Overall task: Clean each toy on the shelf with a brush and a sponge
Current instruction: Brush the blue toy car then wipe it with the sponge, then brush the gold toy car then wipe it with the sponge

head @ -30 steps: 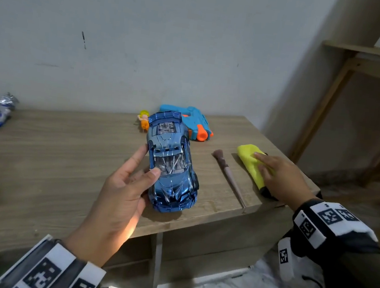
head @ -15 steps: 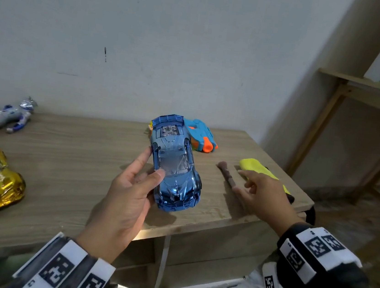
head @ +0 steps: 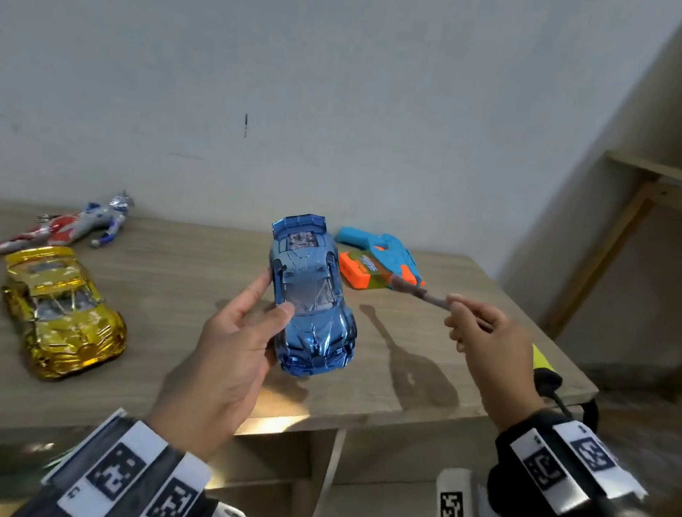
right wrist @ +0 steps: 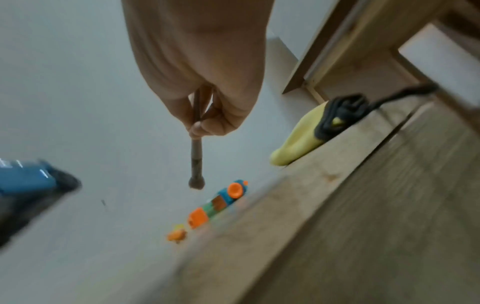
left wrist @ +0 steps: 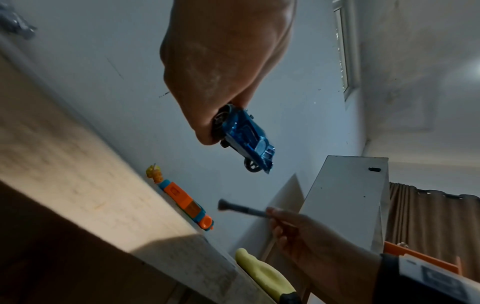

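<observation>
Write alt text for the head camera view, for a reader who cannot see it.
A person's left hand holds a shiny blue toy car above a wooden shelf while the right hand points a small brush toward it. On the shelf lie a gold toy car, an action figure and a blue-and-orange toy blaster.

Soft, dim indoor light; my right hand (head: 486, 353) and the brush (head: 416, 292) cast a dark shadow on the shelf (head: 181, 281). My right wrist view is motion-blurred (edges bend), the left one murky near.

Glossy blue toy car (head: 311, 303) held aloft; thin brown brush (head: 419, 292) raised beside it
</observation>
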`<action>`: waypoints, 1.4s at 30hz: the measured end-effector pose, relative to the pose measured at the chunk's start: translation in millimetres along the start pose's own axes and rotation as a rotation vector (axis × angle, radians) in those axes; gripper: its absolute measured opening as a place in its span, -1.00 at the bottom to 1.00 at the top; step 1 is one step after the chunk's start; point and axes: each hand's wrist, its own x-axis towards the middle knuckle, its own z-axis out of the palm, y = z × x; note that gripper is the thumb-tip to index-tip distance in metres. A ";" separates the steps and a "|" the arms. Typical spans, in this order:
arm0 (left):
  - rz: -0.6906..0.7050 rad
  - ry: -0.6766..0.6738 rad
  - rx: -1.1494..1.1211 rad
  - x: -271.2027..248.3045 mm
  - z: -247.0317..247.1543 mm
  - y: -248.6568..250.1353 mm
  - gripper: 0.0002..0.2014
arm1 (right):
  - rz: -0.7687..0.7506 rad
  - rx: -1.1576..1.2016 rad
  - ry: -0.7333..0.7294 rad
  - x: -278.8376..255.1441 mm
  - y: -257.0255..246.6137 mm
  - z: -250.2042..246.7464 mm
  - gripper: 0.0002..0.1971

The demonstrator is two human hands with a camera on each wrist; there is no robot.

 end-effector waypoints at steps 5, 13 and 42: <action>0.025 0.039 0.110 -0.7 -7.7 20.6 -0.47 | 0.034 0.464 0.041 -8.7 -37.8 25.2 -0.90; 0.041 0.119 0.293 57.0 -8.7 58.2 -0.47 | 0.032 0.748 0.013 -5.6 -61.2 60.6 -0.84; -0.245 0.240 0.625 243.9 -16.6 27.2 -0.54 | 0.137 0.846 0.018 40.8 -5.2 96.8 -0.64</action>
